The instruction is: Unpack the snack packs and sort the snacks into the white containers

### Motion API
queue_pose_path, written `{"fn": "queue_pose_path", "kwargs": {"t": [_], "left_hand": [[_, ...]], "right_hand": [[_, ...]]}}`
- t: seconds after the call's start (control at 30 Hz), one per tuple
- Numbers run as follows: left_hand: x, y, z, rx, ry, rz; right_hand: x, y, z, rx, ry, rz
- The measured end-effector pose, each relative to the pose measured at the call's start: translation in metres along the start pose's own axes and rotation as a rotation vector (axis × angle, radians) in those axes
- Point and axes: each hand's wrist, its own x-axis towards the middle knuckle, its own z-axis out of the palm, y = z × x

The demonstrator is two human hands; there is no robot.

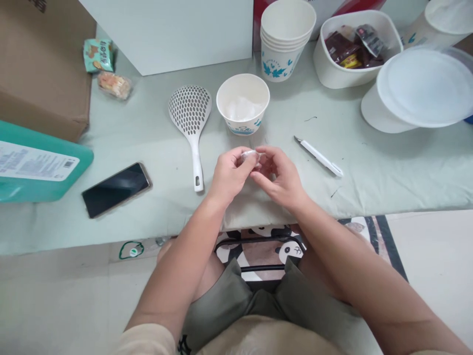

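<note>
Between my fingertips, just in front of a paper cup [243,125], is a small whitish, see-through plastic-wrapped piece [249,155]. My left hand [229,173] pinches it between thumb and fingers. My right hand [281,177] curls around its right side, fingertips at the clear plastic. Parts of the piece are hidden by my fingers, so its exact kind does not show. The cup stands upright with something white and translucent inside. Left of it lies a white slotted skimmer [190,111], and a white pen [320,157] rests to the right.
A phone [116,190] and a green jug [48,170] are at the left. Two snack packets [99,55] lie near a cardboard box [44,74]. Stacked paper cups [283,59], a tub of packets [345,74] and a lidded container [388,111] stand at back right.
</note>
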Motion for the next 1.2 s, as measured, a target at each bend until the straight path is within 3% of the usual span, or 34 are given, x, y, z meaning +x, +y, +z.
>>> {"fn": "queue_pose_path", "kwargs": {"t": [0.1,0.23,0.47,0.6,0.73,0.83,1.0,1.2], "left_hand": [[0.002,-0.002,-0.006,-0.074,-0.036,0.024],[0.003,0.002,-0.016,0.005,0.009,0.063],[-0.003,0.013,-0.032,0.007,-0.019,0.051],[-0.009,0.016,-0.043,0.03,-0.076,0.065],[-0.015,0.015,-0.053,0.239,-0.076,0.047],[-0.018,0.015,-0.06,0.264,-0.007,0.011],[-0.015,0.02,-0.07,0.256,0.145,0.073],[-0.017,0.022,-0.074,0.252,0.259,0.072]], "right_hand": [[0.009,-0.003,0.007,0.015,0.027,0.013],[0.02,-0.01,0.017,0.24,0.015,0.146],[0.032,-0.006,0.026,0.352,0.003,0.208],[0.033,-0.01,0.031,0.308,-0.012,0.181],[0.032,-0.02,0.036,0.191,-0.024,0.18],[0.036,-0.022,0.038,0.145,0.097,0.14],[0.059,-0.018,0.034,0.083,0.391,0.071],[0.067,-0.011,0.044,0.141,0.396,0.12]]}}
